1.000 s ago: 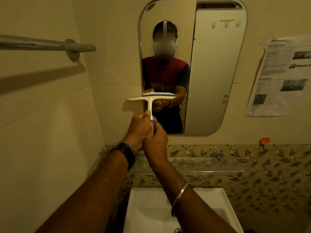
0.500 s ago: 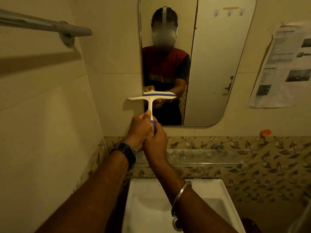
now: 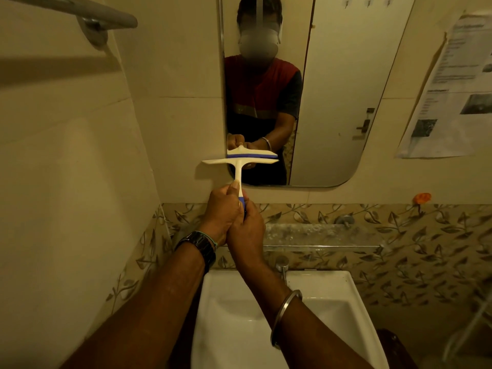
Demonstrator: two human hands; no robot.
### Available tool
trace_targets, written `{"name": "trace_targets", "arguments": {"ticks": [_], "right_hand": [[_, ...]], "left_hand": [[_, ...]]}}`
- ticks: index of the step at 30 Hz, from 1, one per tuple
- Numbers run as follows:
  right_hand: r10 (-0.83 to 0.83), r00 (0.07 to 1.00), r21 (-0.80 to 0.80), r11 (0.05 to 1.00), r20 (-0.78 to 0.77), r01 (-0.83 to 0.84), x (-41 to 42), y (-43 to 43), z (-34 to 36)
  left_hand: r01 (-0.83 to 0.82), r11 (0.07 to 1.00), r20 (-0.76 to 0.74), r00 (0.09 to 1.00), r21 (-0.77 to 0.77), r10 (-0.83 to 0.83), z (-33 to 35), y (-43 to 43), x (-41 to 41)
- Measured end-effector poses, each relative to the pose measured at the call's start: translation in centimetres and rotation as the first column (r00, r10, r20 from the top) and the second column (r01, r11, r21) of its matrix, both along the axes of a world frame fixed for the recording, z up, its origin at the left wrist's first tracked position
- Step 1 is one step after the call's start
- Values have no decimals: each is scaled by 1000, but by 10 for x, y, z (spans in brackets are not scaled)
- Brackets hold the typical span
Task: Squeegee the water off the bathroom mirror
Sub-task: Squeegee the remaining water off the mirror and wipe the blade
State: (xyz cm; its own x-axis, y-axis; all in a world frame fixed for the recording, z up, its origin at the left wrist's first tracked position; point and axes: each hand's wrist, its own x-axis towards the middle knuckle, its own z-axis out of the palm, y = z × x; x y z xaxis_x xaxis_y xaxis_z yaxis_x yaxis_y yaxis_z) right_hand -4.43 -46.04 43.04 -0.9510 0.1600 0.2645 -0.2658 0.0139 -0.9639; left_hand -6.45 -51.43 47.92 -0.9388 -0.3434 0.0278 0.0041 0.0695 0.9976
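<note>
At the lower left corner of the mirror [image 3: 332, 102], I note one squeegee [image 3: 239, 162]: cream T-shaped body, blue grip at the handle's foot, blade level at the glass, its left end overhanging the wall tile. Two hands hold the handle, left hand [image 3: 222, 214] higher, right hand [image 3: 246, 227] just below, fingers [image 3: 250, 211] curled round it, left thumb laid up the stem. One white sink [image 3: 340, 283] sits beneath the forearms; contents I cannot tell. One glass shelf [image 3: 319, 231] runs between sink and mirror. One paper notice [image 3: 452, 97] hangs at right.
</note>
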Motion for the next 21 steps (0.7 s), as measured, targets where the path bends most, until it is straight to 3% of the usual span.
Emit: {"name": "trace_targets", "arguments": {"ticks": [14,21], "right_hand": [[6,997,23,1000,72,-8,6,7,-31],[44,977,-17,999,210,-42,19,8,-39]], "left_hand": [[-8,1000,71,997,-21,9,-39,5,0],[-47,998,169,985,29,42,-53,7,4]]}}
